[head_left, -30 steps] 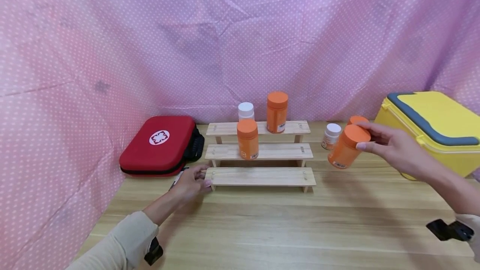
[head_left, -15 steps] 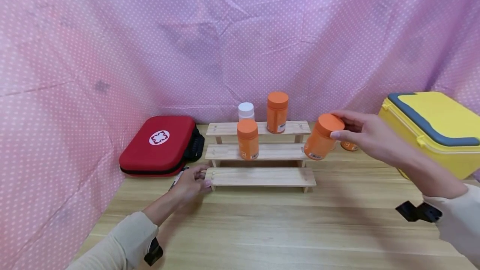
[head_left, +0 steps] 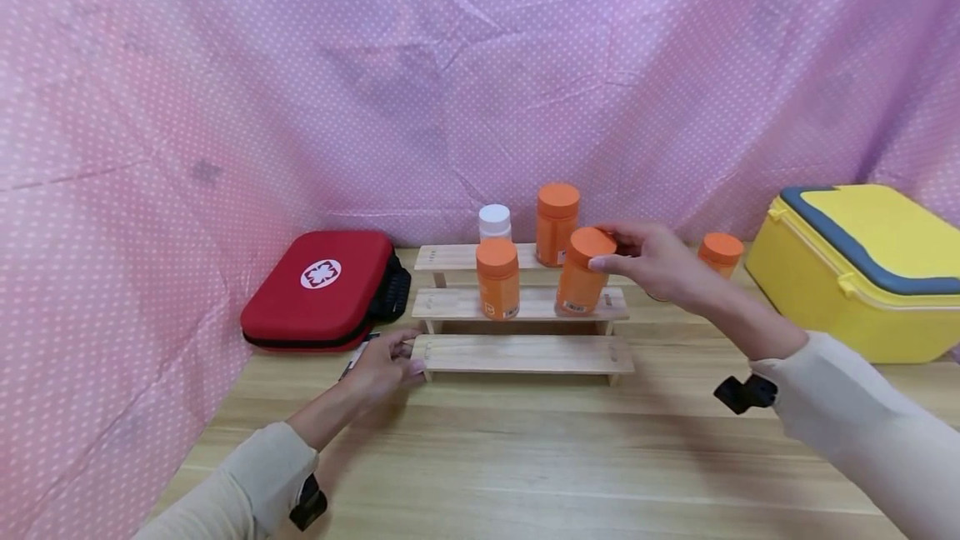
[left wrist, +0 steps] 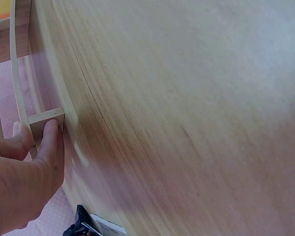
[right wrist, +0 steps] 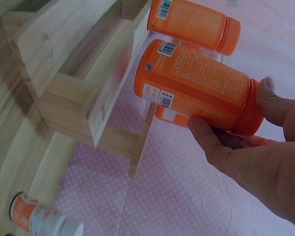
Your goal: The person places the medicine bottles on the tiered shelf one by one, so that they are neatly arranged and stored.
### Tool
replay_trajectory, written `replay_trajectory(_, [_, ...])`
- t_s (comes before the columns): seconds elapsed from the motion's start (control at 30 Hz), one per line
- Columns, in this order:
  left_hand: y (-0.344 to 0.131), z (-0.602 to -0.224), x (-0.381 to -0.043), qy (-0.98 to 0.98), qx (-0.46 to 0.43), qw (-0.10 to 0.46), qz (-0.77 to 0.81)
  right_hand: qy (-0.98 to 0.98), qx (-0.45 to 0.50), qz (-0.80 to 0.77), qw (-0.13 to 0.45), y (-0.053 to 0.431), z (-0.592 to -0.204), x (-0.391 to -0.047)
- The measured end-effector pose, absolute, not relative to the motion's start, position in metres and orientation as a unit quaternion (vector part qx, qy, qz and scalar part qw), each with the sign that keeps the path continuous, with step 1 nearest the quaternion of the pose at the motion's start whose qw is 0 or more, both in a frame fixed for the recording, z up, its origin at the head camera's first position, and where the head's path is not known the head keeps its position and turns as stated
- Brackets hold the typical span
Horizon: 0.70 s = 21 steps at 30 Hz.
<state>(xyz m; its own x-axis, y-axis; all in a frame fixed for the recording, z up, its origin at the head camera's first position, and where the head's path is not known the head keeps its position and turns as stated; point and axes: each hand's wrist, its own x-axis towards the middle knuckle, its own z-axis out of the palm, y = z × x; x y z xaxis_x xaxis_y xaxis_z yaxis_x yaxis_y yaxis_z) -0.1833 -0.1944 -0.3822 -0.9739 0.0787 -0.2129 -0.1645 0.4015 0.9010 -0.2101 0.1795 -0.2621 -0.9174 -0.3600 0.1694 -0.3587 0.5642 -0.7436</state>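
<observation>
My right hand (head_left: 663,265) holds an orange pill bottle (head_left: 581,286) by its lid, over the right part of the middle step of a three-tier wooden rack (head_left: 525,354). In the right wrist view the bottle (right wrist: 196,83) has its base towards the rack, and thumb and fingers grip around the cap. Another orange bottle (head_left: 498,290) stands left of it on that step. The top step carries a taller-looking orange bottle (head_left: 557,223) and a white-capped bottle (head_left: 494,222), partly hidden. At the rack's lower left end, my left hand (head_left: 378,369) pinches the end support (left wrist: 46,118).
A red first-aid case (head_left: 322,282) lies left of the rack. On the right stand a yellow box (head_left: 840,290) and an orange-capped bottle (head_left: 722,252). A small white-capped bottle (right wrist: 44,219) is mostly hidden behind the right hand in the head view. Pink dotted cloth (head_left: 480,90) hangs behind.
My right hand has carried the orange bottle leftward from beside the yellow box to the middle step, and the bottle is more upright. The left hand has stayed at the rack's end.
</observation>
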Motion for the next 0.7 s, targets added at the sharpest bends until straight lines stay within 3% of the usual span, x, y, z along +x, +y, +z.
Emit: replay_trajectory(0.7, [-0.195, -0.382, -0.183, 0.813, -0.025, 0.116, 0.570, 0.886, -0.214, -0.410, -0.027, 0.155, -0.274, -0.221])
